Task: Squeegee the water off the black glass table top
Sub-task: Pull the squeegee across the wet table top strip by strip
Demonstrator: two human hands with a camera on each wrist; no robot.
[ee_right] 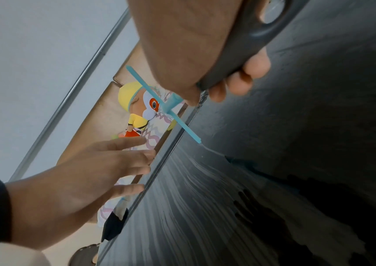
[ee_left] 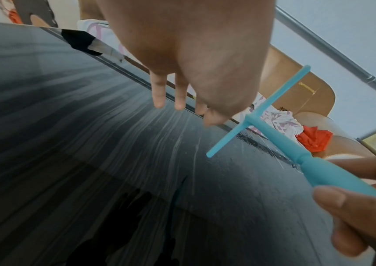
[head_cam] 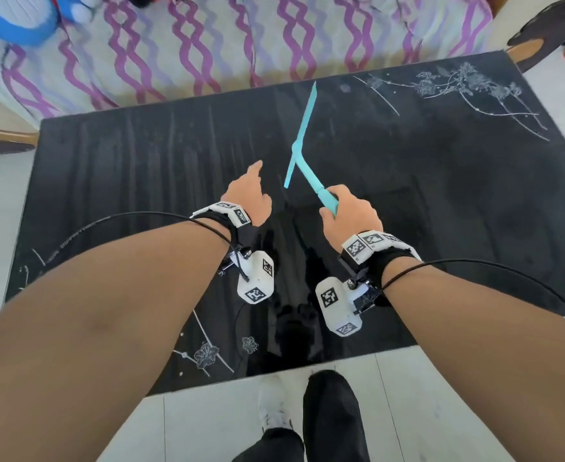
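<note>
The black glass table top (head_cam: 457, 211) carries white flower prints at its corners and pale wet streaks over its left half (ee_left: 68, 144). My right hand (head_cam: 351, 215) grips the handle of a light blue T-shaped squeegee (head_cam: 302, 141). Its blade is tilted over the middle of the table, one end pointing to the far edge. Whether the blade touches the glass I cannot tell. The left hand (head_cam: 251, 195) hovers just left of the squeegee, fingers straight, holding nothing. The left wrist view has the squeegee (ee_left: 262, 115) to the right of those fingers (ee_left: 159, 93).
A sofa with a purple wavy cover (head_cam: 208, 51) runs along the table's far edge, with plush toys (ee_right: 136, 108) on it. Wooden armrests (head_cam: 4, 138) flank the table. My feet (head_cam: 331, 411) stand on white floor tiles at the near edge.
</note>
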